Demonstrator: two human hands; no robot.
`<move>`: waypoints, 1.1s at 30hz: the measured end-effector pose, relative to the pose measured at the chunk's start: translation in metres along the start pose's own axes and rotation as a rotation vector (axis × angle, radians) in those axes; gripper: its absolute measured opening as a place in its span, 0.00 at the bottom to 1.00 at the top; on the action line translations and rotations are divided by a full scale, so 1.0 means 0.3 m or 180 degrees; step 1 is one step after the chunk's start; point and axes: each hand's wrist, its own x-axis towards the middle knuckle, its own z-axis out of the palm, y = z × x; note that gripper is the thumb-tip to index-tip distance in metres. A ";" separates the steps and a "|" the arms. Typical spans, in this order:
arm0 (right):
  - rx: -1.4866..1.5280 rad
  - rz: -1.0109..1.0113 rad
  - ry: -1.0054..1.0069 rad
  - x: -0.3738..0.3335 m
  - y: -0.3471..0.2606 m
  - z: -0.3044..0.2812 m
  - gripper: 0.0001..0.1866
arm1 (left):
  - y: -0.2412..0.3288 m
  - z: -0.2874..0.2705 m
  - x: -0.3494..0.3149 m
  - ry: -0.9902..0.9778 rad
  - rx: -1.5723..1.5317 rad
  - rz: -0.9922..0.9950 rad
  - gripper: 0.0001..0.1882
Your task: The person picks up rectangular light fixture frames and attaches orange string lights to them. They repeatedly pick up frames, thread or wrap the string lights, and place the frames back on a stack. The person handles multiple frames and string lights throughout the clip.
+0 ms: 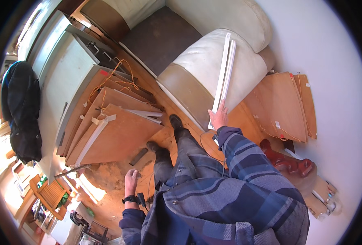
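- Strips (221,73), two long white ones, lie side by side along the arm of a pale sofa (195,59), their near ends by its front corner.
- Right hand (218,117) wraps their near end, thumb one side, fingers the other; from where I stand, that grip looks closed on them.
- Left hand (131,180) hangs low near the brown boards (123,122), fingers loosely curled, nothing showing in it; how tightly it's closed I can't tell.
- I'd guess they're light, fairly stiff, a bit slick, whippy when held by one end; mid-length would balance better.
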 end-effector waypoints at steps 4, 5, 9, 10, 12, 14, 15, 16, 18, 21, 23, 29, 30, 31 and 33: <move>0.0060 -0.0064 0.0359 0.036 0.019 0.031 0.53 | -0.054 -0.049 0.096 0.0339 0.0114 0.0417 0.21; 0.0055 -0.0040 0.0458 0.040 0.036 0.035 0.52 | -0.063 -0.081 0.119 0.0497 0.0446 0.0396 0.22; 0.0248 0.0114 0.0558 0.075 0.131 0.022 0.46 | -0.010 -0.294 0.225 0.0633 0.1468 0.0319 0.32; 0.0627 -0.0118 0.0478 0.069 0.157 -0.001 0.44 | 0.006 -0.327 0.235 0.1029 0.1717 0.0459 0.37; 0.0115 -0.0260 0.0469 0.081 0.171 -0.061 0.42 | 0.069 -0.407 0.258 0.1702 0.1728 0.0816 0.41; 0.0052 -0.0470 0.0664 0.076 0.163 -0.087 0.40 | 0.162 -0.523 0.260 0.2112 0.1845 0.0752 0.42; 0.0120 -0.0521 0.0593 0.064 0.173 -0.093 0.39 | 0.199 -0.572 0.256 0.2317 0.1884 0.0714 0.42; -0.0035 -0.0433 0.0587 0.043 0.180 -0.085 0.38 | 0.239 -0.622 0.270 0.2387 0.1848 0.0561 0.43; -0.0144 -0.0297 0.0570 -0.009 0.219 -0.093 0.38 | 0.285 -0.700 0.282 0.2623 0.2056 0.0583 0.42; -0.0100 -0.0237 0.0528 -0.126 0.302 -0.095 0.37 | 0.293 -0.762 0.331 0.2754 0.2259 0.0597 0.43; -0.0137 -0.0221 0.0491 -0.204 0.326 -0.077 0.37 | 0.289 -0.792 0.372 0.2875 0.2278 0.0886 0.42; -0.0188 -0.0102 0.0394 -0.592 0.434 -0.034 0.36 | 0.250 -0.852 0.479 0.2426 0.2564 0.1374 0.35; -0.0192 -0.0050 0.0460 -0.669 0.449 -0.015 0.36 | 0.241 -0.853 0.496 0.2430 0.2577 0.1416 0.35; -0.0191 0.0015 0.0532 -0.741 0.463 0.002 0.35 | 0.236 -0.858 0.515 0.2495 0.2621 0.1483 0.35; -0.0272 0.0078 0.0492 -0.857 0.486 0.018 0.35 | 0.224 -0.863 0.541 0.2505 0.2737 0.1515 0.36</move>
